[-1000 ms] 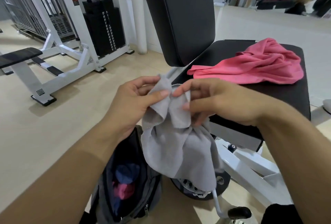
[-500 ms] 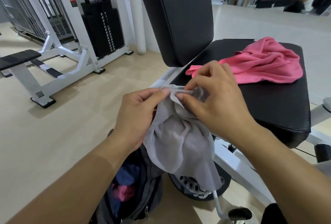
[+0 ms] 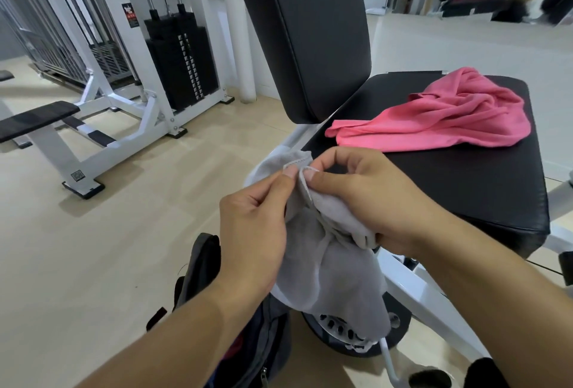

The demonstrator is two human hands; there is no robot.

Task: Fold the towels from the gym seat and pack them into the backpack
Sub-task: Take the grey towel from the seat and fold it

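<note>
Backpack [image 3: 266,335] mostly behind left forearm, contents barely visible.

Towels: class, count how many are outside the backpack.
2. The grey towel is pinched by both hands; the pink towel lies on the gym seat. Others may be hidden.

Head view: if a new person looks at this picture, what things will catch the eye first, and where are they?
First, the two hands at centre: the left hand and right hand pinch the hem of a grey towel that hangs down over an open backpack on the floor. Next, the bright pink towel lying crumpled on the black gym seat at right.
</note>
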